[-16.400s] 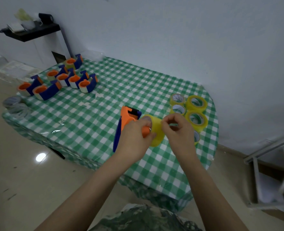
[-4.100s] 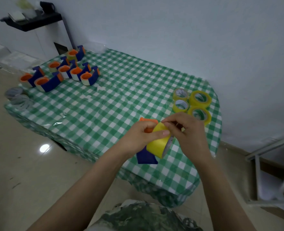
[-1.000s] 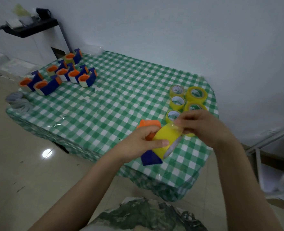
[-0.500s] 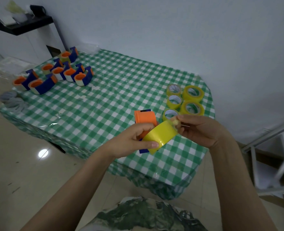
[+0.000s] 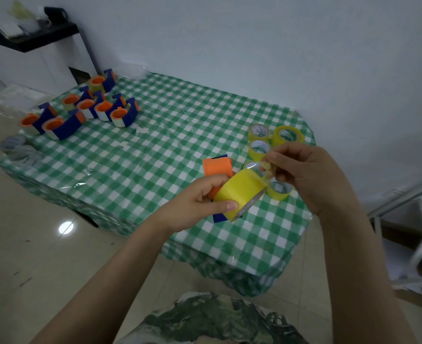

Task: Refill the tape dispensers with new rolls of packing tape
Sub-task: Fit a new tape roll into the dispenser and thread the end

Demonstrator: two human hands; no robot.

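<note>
The table point(image 5: 155, 167) stood against the wall, covered with a green-and-white checked cloth point(image 5: 195, 112) under a clear plastic sheet. At its far left corner lay a close cluster of blue-and-orange dispensers point(image 5: 120, 115), each lying on its side with a roll fitted. Near the left edge sat a few pale, flat rings point(image 5: 19, 148), partly stacked. Small pale scraps point(image 5: 141, 130) lay just right of the dispensers. On the right side, yellow rolls point(image 5: 288, 136) lay flat, close together, five of them in view.
</note>
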